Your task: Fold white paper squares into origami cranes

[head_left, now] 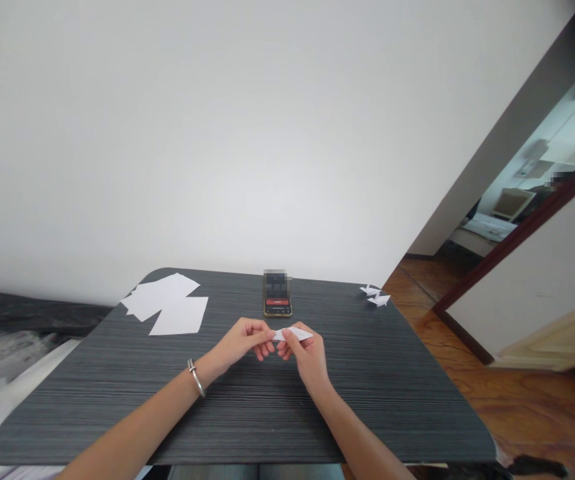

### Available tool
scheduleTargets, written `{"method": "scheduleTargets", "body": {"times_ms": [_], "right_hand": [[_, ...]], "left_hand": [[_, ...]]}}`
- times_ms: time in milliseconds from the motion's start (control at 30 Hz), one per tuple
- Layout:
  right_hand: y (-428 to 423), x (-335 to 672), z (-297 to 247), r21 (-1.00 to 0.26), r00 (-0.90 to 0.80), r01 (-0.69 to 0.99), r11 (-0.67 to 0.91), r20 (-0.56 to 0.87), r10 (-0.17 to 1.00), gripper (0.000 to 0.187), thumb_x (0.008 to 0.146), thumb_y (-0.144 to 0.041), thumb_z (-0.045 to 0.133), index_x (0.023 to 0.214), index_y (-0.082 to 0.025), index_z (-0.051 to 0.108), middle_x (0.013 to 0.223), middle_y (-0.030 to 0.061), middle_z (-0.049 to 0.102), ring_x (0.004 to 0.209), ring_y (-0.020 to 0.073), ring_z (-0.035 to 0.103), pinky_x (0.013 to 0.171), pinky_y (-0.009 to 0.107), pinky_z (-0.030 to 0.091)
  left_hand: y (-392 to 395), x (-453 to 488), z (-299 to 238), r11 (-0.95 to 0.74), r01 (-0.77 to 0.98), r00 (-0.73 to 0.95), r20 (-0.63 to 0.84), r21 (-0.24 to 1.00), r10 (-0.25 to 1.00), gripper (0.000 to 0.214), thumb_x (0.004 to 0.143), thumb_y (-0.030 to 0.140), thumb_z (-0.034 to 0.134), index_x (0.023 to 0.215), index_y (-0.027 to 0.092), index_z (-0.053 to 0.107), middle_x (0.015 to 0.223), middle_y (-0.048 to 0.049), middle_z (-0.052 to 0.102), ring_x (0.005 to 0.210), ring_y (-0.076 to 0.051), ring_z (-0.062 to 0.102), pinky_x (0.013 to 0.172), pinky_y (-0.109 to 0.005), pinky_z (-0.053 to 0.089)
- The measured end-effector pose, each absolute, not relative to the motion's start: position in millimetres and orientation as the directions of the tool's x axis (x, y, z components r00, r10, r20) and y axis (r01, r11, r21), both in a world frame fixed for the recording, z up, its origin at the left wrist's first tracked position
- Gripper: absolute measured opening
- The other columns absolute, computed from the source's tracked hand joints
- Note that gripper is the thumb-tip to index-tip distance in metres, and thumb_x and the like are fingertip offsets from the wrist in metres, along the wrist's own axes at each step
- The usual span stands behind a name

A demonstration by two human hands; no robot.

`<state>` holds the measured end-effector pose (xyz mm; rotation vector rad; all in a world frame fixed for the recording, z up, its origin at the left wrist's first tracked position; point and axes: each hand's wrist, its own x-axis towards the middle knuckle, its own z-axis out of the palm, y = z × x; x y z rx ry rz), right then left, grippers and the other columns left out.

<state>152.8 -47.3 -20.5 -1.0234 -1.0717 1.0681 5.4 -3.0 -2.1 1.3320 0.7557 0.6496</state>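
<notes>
A folded strip of white paper (293,335) is pinched up above the table, and look at that grip: the left hand (243,339) and right hand (307,353) clamp it from either end, close together. There's a silver bangle (196,378) on the left wrist. Across the dark grained table (347,400), loose white paper sheets (164,305) lie left, a partly blurred phone (278,306) stands ahead, and two small folded paper figures (376,296) sit far right!

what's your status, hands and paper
Left hand and right hand both pinching folded white paper. Loose white sheets left, folded paper figures right, none near hands.
</notes>
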Motion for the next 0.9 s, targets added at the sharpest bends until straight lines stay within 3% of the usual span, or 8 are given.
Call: {"method": "scheduleTargets", "body": {"times_ms": [133,467,900], "right_hand": [[-48.0,152.4,-19.1,-0.975,0.14,-0.141,0.172,0.153,0.978,0.021,0.073,-0.032,0.061,0.063,-0.015,0.056,0.049,-0.0011,0.06,0.04,0.0095,0.053,0.038,0.019,0.041],[-47.4,152.8,-19.0,-0.973,0.123,-0.164,0.164,0.145,0.982,0.021,0.072,-0.033,0.061,0.065,-0.014,0.058,0.051,-0.0005,0.06,0.042,0.0104,0.055,0.039,0.019,0.042],[-45.8,155.4,-22.9,-0.966,0.225,-0.127,0.227,0.195,0.955,0.021,0.075,-0.033,0.058,0.065,-0.013,0.058,0.054,0.0011,0.061,0.046,0.0108,0.054,0.04,0.019,0.04]], "left_hand": [[-5.7,6.7,-0.4,0.194,-0.066,0.595,-0.117,0.979,0.795,0.024,0.071,0.032,0.063,0.066,0.009,0.06,0.057,-0.0017,0.062,0.05,-0.007,0.054,0.049,-0.018,0.044],[-6.1,6.8,-0.1,0.02,-0.046,0.535,0.008,0.999,0.845,0.023,0.071,0.031,0.062,0.064,0.009,0.058,0.056,-0.001,0.061,0.047,-0.008,0.052,0.048,-0.02,0.043],[0.2,0.4,-2.1,-0.036,0.0,0.497,0.031,0.999,0.867,0.025,0.072,0.034,0.06,0.064,0.01,0.058,0.06,-0.0014,0.061,0.048,-0.009,0.053,0.049,-0.022,0.044]]}}
